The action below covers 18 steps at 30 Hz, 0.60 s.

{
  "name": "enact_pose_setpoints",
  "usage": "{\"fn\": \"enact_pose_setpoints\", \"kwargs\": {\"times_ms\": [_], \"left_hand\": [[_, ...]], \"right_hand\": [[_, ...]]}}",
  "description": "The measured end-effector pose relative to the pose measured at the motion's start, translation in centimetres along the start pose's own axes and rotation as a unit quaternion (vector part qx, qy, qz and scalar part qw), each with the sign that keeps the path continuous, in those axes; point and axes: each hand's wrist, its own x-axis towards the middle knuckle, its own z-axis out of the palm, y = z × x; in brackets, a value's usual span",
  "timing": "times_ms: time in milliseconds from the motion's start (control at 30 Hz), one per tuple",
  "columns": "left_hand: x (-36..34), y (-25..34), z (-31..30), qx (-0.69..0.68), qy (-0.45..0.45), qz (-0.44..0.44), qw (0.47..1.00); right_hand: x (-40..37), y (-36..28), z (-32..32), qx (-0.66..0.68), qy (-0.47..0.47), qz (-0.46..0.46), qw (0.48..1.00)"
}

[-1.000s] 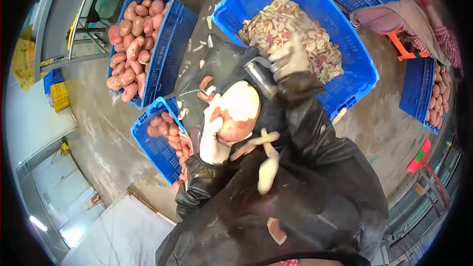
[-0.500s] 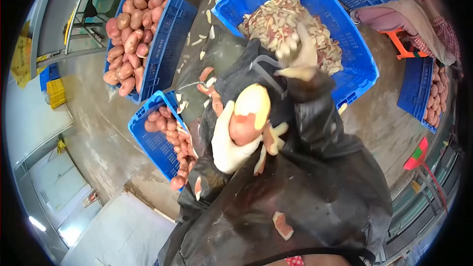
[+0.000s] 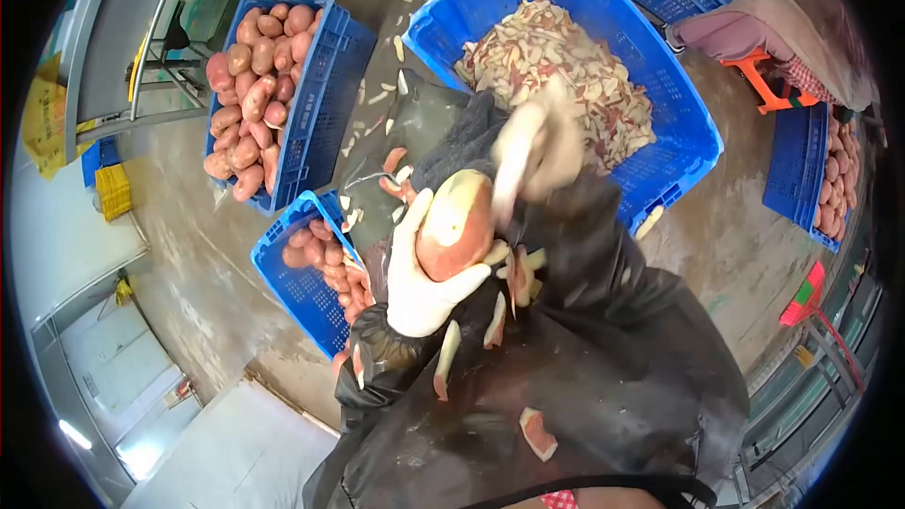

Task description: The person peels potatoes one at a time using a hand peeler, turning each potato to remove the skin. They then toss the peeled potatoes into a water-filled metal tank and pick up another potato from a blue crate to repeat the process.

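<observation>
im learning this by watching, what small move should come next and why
Probably draw the right hand along the potato where it is red: the left hand cups it, and its upper part looks pale and peeled, its lower part unpeeled.

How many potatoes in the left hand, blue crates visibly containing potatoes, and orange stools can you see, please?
Potato in left hand: 1
Blue crates visibly containing potatoes: 3
Orange stool: 1
Total: 5

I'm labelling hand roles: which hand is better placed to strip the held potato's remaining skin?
Probably the right hand: blurred, it is beside the partly peeled potato, while the left hand cups and seems to steady it.
</observation>
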Motion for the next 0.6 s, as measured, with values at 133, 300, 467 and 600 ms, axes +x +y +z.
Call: {"fn": "enact_pose_setpoints", "kwargs": {"times_ms": [133, 300, 467, 600], "left_hand": [[0.7, -0.4, -0.8, 0.087, -0.020, -0.034, 0.995], [0.3, 0.5, -0.4, -0.060, 0.001, -0.072, 0.996], [0.4, -0.3, 0.1, -0.161, 0.037, -0.057, 0.985], [-0.2, -2.8, -1.1, -0.177, 0.036, -0.088, 0.980]], "right_hand": [[3.4, -1.2, -3.2, -0.223, 0.189, -0.167, 0.942], [1.2, 2.2, -3.1, -0.218, 0.107, -0.106, 0.964], [0.1, 1.6, -3.1, -0.019, -0.106, 0.081, 0.991], [3.8, -2.7, -5.1, -0.169, 0.129, -0.171, 0.962]]}}
